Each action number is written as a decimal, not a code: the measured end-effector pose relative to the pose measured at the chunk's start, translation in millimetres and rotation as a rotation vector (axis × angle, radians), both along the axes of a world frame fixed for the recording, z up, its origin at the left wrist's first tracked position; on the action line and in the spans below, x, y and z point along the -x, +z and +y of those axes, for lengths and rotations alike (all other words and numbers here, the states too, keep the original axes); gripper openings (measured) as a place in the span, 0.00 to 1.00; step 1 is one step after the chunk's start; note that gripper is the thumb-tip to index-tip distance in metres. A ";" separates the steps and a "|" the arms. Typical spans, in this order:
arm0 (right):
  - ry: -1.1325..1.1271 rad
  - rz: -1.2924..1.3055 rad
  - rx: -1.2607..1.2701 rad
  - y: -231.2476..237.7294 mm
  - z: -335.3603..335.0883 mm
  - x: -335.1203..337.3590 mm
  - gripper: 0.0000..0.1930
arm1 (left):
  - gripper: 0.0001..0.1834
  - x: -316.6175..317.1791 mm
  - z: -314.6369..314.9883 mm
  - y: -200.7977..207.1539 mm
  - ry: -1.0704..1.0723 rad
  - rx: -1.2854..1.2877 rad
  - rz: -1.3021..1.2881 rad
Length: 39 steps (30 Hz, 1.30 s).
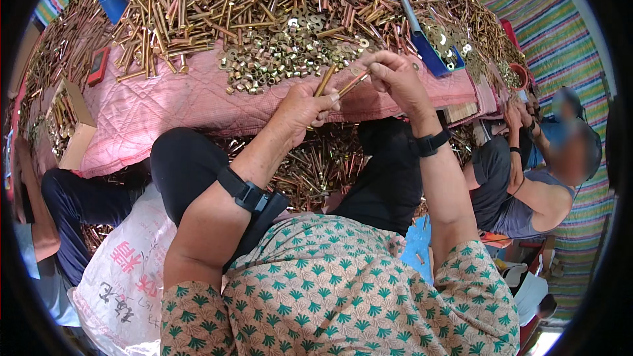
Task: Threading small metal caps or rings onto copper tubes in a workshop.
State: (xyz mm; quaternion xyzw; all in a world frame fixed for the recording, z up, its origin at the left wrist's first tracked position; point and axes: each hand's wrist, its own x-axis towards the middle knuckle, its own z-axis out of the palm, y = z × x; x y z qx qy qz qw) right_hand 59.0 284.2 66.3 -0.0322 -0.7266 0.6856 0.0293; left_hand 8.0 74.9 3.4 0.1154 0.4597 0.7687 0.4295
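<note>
My left hand (304, 111) is closed around brass-coloured bolts in front of my lap. One bolt (325, 80) sticks up from the fist, while a second bolt (354, 84) slants right between thumb and forefinger. At this second bolt's far end, the fingertips of my right hand (397, 80) are pinched together; whether a small nut or washer is between them is hidden. Just beyond my hands lies a pile of small metal nuts (270, 59) on the pink quilted cloth (165, 105). Loose flat washers (364, 43) are scattered beside the nuts.
Heaps of long bolts (217, 0) cover the table's far side, and more bolts (320, 165) lie below its edge. A blue tray (432, 56) holds washers. A cardboard box (78, 128) stands left, near a white sack (125, 277). Another person (527, 191) sits at right.
</note>
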 end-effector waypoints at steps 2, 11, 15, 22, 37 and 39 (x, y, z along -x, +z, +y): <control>-0.014 -0.031 -0.050 1.1 4.2 0.4 0.06 | 0.06 -0.8 0.3 1.2 -0.006 0.010 0.002; -0.038 0.021 -0.136 -4.5 3.1 -6.7 0.09 | 0.07 -2.7 -3.1 3.9 -0.029 0.084 0.019; -0.105 -0.191 -0.423 -8.7 20.1 -3.5 0.11 | 0.07 -5.3 -8.8 9.7 -0.148 0.191 0.193; -0.286 0.223 -0.859 -28.2 39.1 55.6 0.06 | 0.12 3.8 -5.8 15.6 0.033 0.249 0.207; -0.178 0.251 -1.423 -30.2 45.7 91.0 0.10 | 0.18 8.3 -7.2 10.6 0.009 0.099 -0.184; -0.207 0.205 -1.304 -11.4 42.8 71.9 0.10 | 0.18 9.1 -9.3 13.8 -0.018 0.116 -0.133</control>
